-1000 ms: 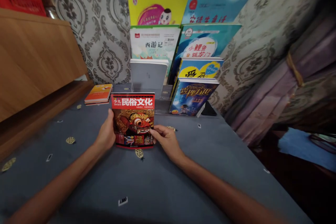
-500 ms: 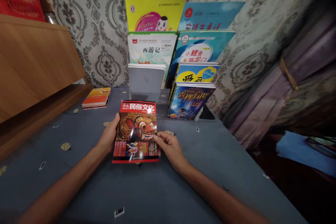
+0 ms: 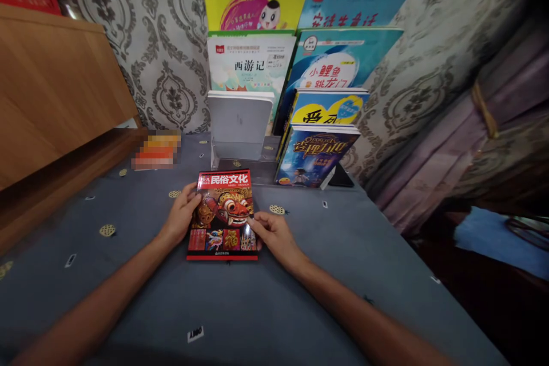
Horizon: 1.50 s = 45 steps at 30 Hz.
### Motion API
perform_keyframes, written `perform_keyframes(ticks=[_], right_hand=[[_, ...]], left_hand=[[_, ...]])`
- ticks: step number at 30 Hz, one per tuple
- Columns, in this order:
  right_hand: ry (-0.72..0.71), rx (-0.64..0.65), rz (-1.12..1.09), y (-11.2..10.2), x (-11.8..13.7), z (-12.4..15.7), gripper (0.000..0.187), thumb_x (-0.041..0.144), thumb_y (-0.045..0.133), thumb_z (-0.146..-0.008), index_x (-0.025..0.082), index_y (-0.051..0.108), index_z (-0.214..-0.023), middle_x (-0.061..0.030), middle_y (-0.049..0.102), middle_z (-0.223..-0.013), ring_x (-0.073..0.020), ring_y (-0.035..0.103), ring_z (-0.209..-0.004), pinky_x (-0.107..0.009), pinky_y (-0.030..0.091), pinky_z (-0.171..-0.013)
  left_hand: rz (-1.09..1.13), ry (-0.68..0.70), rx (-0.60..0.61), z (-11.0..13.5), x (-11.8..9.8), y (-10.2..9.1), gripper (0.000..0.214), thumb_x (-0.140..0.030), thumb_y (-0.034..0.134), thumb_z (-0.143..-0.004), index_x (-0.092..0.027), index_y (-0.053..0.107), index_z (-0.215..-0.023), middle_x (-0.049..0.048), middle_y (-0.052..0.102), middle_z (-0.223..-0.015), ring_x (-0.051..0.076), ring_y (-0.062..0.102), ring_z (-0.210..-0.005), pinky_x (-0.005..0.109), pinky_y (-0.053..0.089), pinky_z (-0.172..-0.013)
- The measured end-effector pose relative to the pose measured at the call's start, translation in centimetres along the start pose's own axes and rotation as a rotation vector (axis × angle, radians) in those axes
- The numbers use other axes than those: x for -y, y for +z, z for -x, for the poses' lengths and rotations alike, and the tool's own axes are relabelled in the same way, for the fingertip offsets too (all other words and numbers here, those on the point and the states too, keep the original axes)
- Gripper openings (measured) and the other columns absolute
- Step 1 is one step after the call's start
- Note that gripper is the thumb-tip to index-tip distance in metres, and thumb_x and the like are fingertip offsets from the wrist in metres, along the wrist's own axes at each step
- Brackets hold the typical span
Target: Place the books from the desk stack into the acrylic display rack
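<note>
A red book with a mask on its cover point(image 3: 223, 217) lies nearly flat on the grey patterned tablecloth point(image 3: 240, 303), cover up. My left hand point(image 3: 180, 219) grips its left edge, thumb on the cover. My right hand point(image 3: 274, 234) pinches its right edge near the lower corner. Just behind the book stands a tiered book stand point(image 3: 240, 151) against the wall. Its front left slot is bare, and a grey book point(image 3: 239, 117) stands behind that slot.
The stand's other tiers hold a dark blue fantasy book point(image 3: 317, 154), a yellow-and-blue book point(image 3: 328, 111), a white book point(image 3: 251, 63), teal and yellow books above. An orange book point(image 3: 156, 150) lies at the left. A wooden cabinet point(image 3: 51, 86) flanks the left, curtains point(image 3: 463, 126) the right.
The red book has gone from standing upright on the cloth to tilted back and now lies almost flat. Both hands kept hold of its edges and lowered with it.
</note>
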State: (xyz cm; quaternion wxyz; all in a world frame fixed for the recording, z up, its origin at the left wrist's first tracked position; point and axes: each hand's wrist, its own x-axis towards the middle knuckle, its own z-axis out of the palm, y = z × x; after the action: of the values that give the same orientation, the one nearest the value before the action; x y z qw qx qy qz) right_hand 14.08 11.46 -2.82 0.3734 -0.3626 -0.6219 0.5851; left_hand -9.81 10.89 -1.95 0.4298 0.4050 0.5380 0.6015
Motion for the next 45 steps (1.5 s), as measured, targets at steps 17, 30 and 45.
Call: perform_keyframes(ticks=[17, 30, 45], right_hand=[[-0.382, -0.17, 0.912, -0.5, 0.3, 1.0, 0.018, 0.022, 0.06, -0.093, 0.02, 0.069, -0.108, -0.0068, 0.069, -0.097, -0.0211, 0.064, -0.091, -0.034, 0.052, -0.082], [-0.369, -0.109, 0.978, -0.4, 0.7, 0.9, 0.018, 0.015, 0.056, -0.094, 0.018, 0.072, -0.103, -0.0076, 0.073, -0.097, -0.0217, 0.064, -0.093, -0.035, 0.05, -0.086], [-0.376, -0.101, 1.018, -0.4, 0.7, 0.9, 0.018, 0.012, 0.056, -0.094, 0.018, 0.073, -0.096, -0.0065, 0.071, -0.09, -0.0207, 0.062, -0.089, -0.033, 0.049, -0.085]], left_hand=[[-1.114, 0.552, 0.21, -1.4, 2.5, -2.6, 0.046, -0.039, 0.04, -0.097, -0.017, 0.056, -0.134, 0.014, 0.056, -0.144, 0.031, 0.043, -0.142, 0.055, 0.033, -0.118], [-1.212, 0.607, 0.311, -1.6, 1.6, 0.2, 0.046, -0.038, 0.041, -0.097, -0.012, 0.059, -0.131, 0.0187, 0.059, -0.141, 0.031, 0.05, -0.136, 0.052, 0.036, -0.116], [-1.428, 0.665, 0.471, -3.0, 0.4, 7.5, 0.04, -0.029, 0.037, -0.102, -0.013, 0.059, -0.13, 0.0148, 0.057, -0.144, 0.028, 0.051, -0.133, 0.045, 0.041, -0.109]])
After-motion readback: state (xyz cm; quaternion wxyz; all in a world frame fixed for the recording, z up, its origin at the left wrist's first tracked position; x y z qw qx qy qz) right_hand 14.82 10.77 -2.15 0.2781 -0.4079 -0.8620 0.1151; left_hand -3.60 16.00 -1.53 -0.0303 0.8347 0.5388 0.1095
